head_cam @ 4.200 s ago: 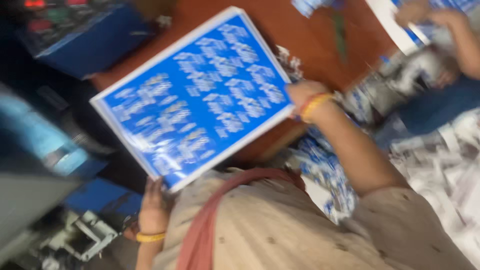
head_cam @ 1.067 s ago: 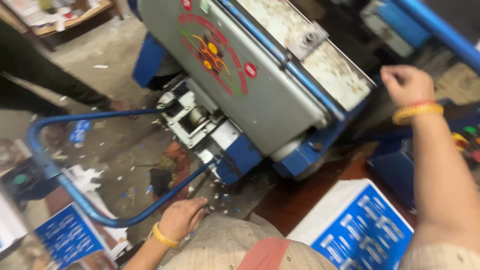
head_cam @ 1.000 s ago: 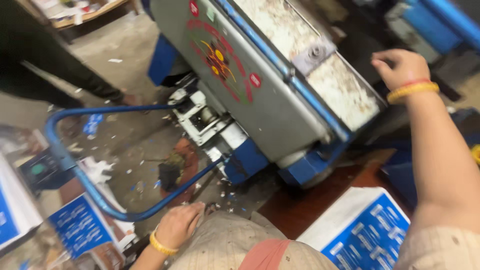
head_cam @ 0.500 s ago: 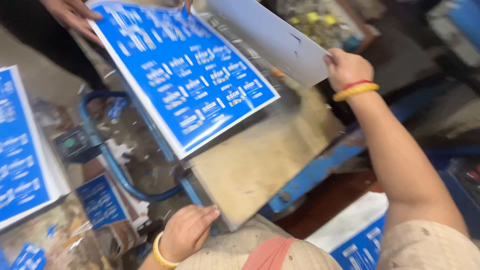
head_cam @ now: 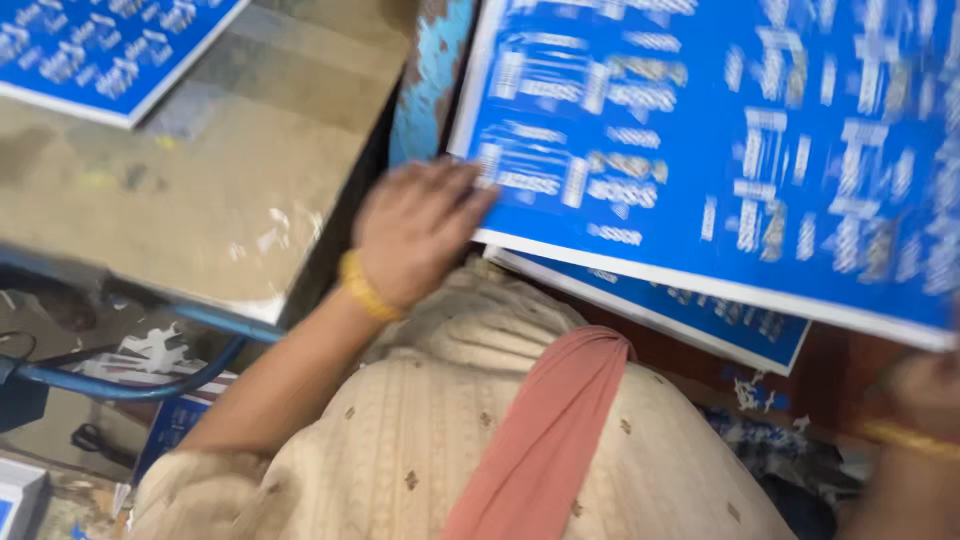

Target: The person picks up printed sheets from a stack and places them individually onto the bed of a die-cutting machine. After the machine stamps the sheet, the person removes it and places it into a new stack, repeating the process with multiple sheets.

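The left hand lay on the near left corner of a large blue printed sheet, fingers spread over the printed face and the white edge, grasping that corner; a yellow bangle sat at the wrist. The sheet was white-bordered, covered in rows of small white and pale markings too blurred to make out, and it filled the upper right of the view, tilted so that its near edge ran down toward the right. The right hand showed only in part at the right edge, just below the sheet's lower right corner, with a yellow band at its wrist; whether it gripped the sheet could not be told. Directly beneath the held sheet lay a second blue sheet of the same kind, its white edge and a strip of print showing, resting on a reddish-brown counter. To the left stood a worn grey-brown metal plate with a blue painted edge; another blue printed sheet lay on its far left corner. A blue metal tube curved below the plate. The person wore a cream patterned garment with a pink cloth strip across it.
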